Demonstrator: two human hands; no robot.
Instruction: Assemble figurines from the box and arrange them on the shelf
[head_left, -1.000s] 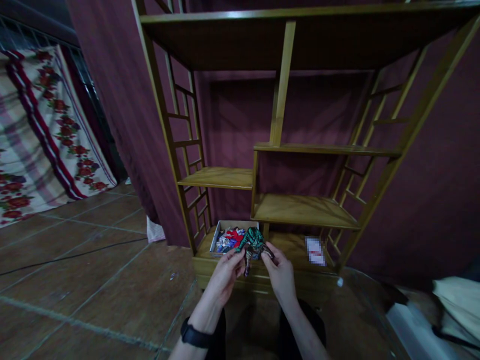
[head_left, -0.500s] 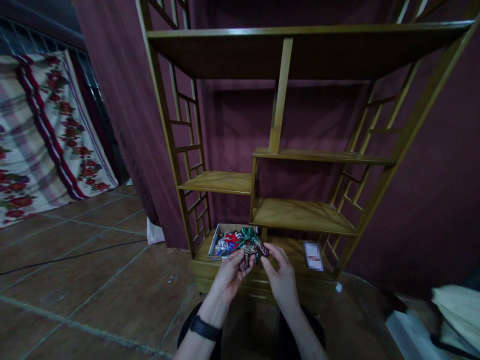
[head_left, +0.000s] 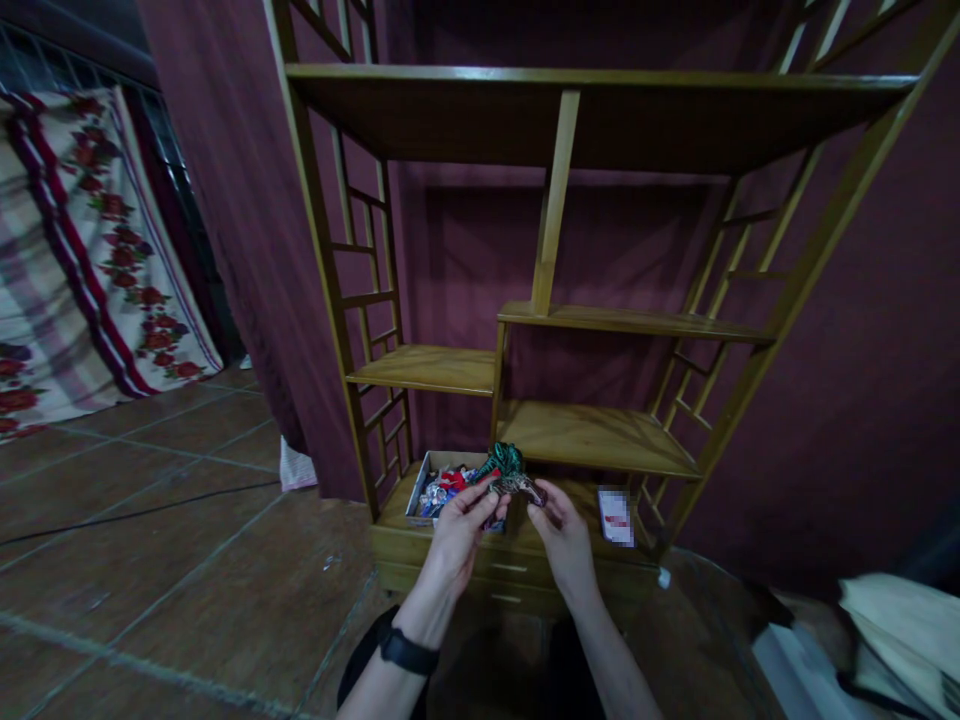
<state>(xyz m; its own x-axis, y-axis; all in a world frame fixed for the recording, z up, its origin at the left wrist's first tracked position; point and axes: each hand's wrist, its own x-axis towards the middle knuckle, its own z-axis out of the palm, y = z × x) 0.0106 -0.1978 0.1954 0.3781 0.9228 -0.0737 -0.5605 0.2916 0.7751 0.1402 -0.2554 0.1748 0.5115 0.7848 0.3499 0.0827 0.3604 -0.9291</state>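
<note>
Both my hands hold a small green and brown toy figure (head_left: 516, 482) in front of the lowest shelf; its exact kind is hard to make out. My left hand (head_left: 456, 530) pinches its left side between thumb and fingers. On the other side, the fingertips of my right hand (head_left: 562, 540) close on its dark brown end. The figure's green striped part sticks up above my left fingers. Behind and left of my left hand sits an open shallow box (head_left: 416, 511), filled with small red, blue and silvery pieces (head_left: 450, 482). My left hand hides the box's right front part.
A wooden shelf unit (head_left: 435, 368) with drawers at its base rises ahead. A white and red pack (head_left: 616, 515) stands at right on the lowest board. A dark cable (head_left: 150, 515) crosses the tiled floor at left. A pale bag (head_left: 900, 620) lies at lower right.
The toy figure has turned a little in my hands, its brown end now lying more level and its green part more bunched. The view has shifted slightly, moving the shelf leftward.
</note>
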